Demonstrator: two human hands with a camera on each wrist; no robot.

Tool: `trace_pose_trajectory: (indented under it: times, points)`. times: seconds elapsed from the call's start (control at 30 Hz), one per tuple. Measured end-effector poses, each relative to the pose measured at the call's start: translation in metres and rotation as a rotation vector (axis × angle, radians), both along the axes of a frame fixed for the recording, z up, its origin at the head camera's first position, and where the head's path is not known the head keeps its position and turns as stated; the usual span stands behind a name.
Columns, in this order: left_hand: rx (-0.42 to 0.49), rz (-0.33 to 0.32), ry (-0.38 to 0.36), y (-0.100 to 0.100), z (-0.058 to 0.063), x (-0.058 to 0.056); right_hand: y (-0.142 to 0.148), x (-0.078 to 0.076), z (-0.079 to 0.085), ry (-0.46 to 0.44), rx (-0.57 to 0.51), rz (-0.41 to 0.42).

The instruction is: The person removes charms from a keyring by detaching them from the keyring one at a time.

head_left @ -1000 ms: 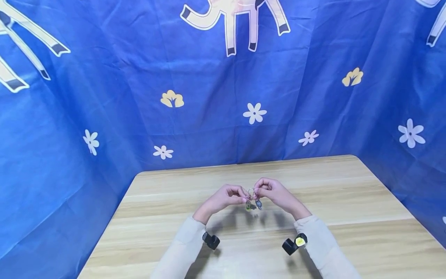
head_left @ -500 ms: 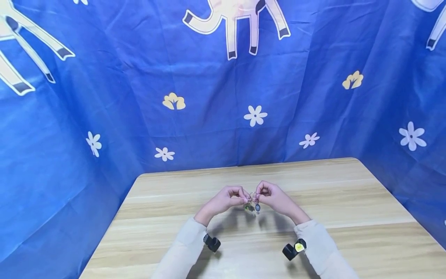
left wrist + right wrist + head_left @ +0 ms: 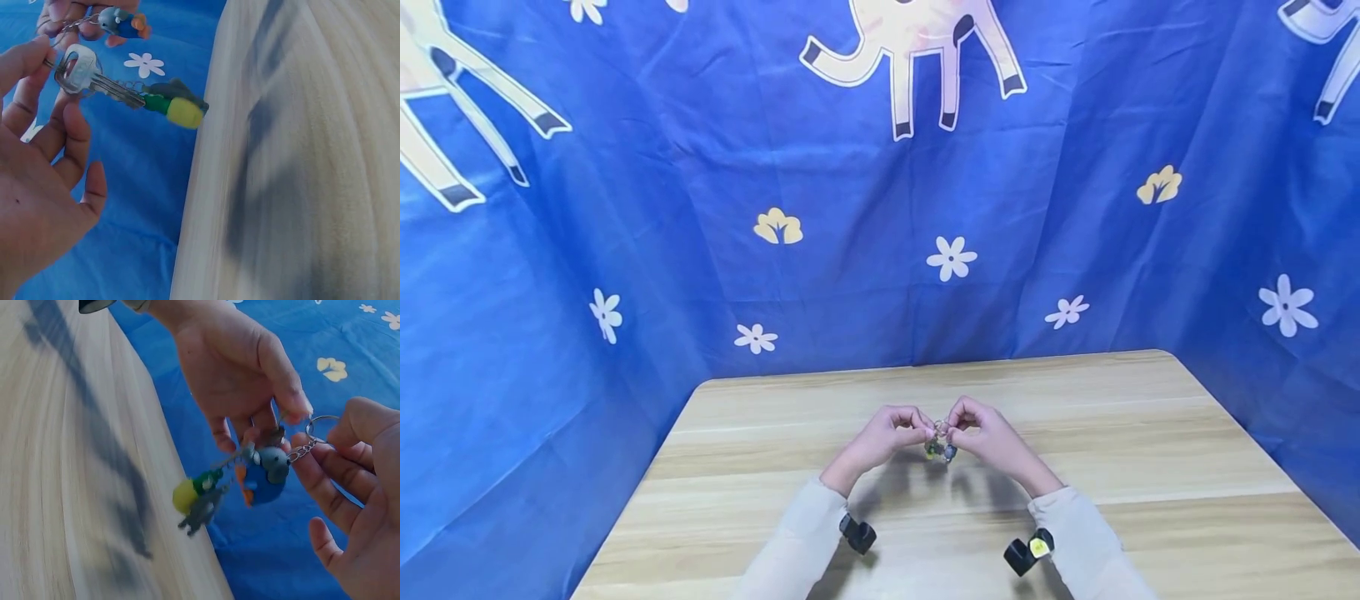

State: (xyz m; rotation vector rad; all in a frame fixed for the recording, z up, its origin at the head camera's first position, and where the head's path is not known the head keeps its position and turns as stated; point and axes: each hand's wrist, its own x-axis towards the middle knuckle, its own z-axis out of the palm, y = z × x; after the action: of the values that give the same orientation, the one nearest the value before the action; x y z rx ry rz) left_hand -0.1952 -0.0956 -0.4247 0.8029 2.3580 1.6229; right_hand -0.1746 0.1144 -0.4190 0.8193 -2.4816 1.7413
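Note:
Both hands meet above the table, pinching a metal key ring between them. In the left wrist view, my left hand grips with thumb and index finger where silver keys hang. A green and yellow charm dangles past the keys, beside a grey charm. My right hand pinches the ring from the other side, its remaining fingers loosely bent. From a short chain on that side hangs a grey and blue animal figure with orange parts. Fingertips hide part of the ring.
A wood-grain table lies beneath the hands, with their shadows on it. Blue cloth printed with flowers and animals surrounds its back and sides. Black wrist cameras sit on both pale sleeves.
The head view has tilted slightly upward, so table and hands appear lower. The dangling charms have swung and now hang closer together. Both hands keep their pinch.

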Motion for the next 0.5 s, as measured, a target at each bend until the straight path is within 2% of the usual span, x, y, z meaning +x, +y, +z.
trace_pose_trajectory:
  times: [0.03, 0.2, 0.27, 0.5]
  points:
    - [-0.001, 0.004, 0.001, 0.0007, 0.0035, 0.0028, -0.0009, 0.0008, 0.0008, 0.002, 0.004, 0.001]
    - [-0.027, 0.007, 0.013, 0.0026, 0.0034, 0.0024, -0.0027, 0.0016, 0.0027, 0.005, 0.02, -0.007]
    - [-0.036, -0.011, 0.025, 0.0013, -0.0035, -0.002, -0.0026, 0.0011, 0.002, -0.003, 0.017, -0.011]
    - [-0.042, -0.107, 0.04, -0.0036, -0.0023, 0.002, -0.001, -0.0015, 0.0025, -0.051, -0.032, 0.022]
